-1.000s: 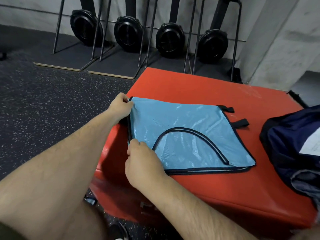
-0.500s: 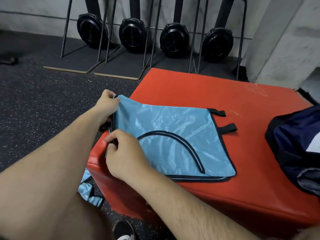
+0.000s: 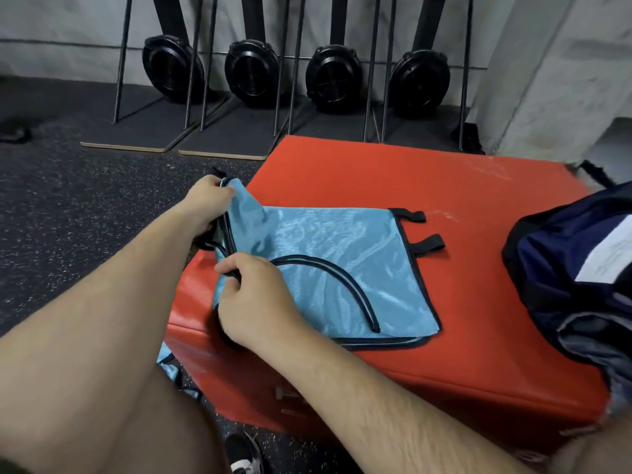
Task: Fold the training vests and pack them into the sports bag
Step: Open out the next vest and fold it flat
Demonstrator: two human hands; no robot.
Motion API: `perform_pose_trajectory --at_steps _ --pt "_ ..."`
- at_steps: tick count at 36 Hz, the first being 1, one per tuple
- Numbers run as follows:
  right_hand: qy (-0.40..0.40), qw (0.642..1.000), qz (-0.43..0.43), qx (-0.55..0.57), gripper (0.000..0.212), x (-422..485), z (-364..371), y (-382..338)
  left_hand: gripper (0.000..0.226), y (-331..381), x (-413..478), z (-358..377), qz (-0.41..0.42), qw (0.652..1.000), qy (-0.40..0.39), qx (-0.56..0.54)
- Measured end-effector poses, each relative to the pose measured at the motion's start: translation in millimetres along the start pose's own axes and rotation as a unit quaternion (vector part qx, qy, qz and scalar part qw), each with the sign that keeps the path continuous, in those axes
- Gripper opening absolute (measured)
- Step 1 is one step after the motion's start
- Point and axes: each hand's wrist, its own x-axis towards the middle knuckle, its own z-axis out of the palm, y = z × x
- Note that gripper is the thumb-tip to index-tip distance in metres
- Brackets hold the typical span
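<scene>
A light blue mesh training vest (image 3: 342,268) with black trim lies folded on the red padded block (image 3: 427,186), its left edge hanging past the block's left side. My left hand (image 3: 205,206) pinches the vest's far left corner and holds it raised. My right hand (image 3: 256,302) grips the near left edge of the vest at the black trim. The navy sports bag (image 3: 574,268) sits open on the right end of the block, with a white panel showing.
Another blue vest (image 3: 171,367) lies on the dark rubber floor beside the block's near left corner. Several black machines on stands (image 3: 331,77) line the grey back wall. My shoe (image 3: 242,453) is below the block.
Both hands have lifted the vest's left edge and drawn it a little to the left off the block. The far left corner now stands up from the surface.
</scene>
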Motion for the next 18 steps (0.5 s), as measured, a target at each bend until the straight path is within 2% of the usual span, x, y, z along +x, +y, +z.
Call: perform_pose_trajectory --at_steps 6,8,10,13,18 --pt "0.023 0.999 0.039 -0.007 0.035 -11 -43 19 0.011 49 -16 34 0.072 0.988 -0.084 0.112" --pt "0.034 0.998 0.061 -0.007 0.034 -17 -61 29 0.012 62 -20 51 0.114 0.971 -0.110 0.177" --pt "0.043 0.996 0.077 -0.008 0.034 -25 -80 40 0.002 73 -23 71 0.144 0.953 -0.118 0.240" --pt "0.058 0.993 0.105 -0.015 0.034 -33 -107 60 0.016 91 -30 104 0.170 0.937 -0.136 0.274" --pt "0.083 0.986 0.142 -0.033 0.034 -44 -145 93 0.015 117 -52 159 0.206 0.905 -0.155 0.337"
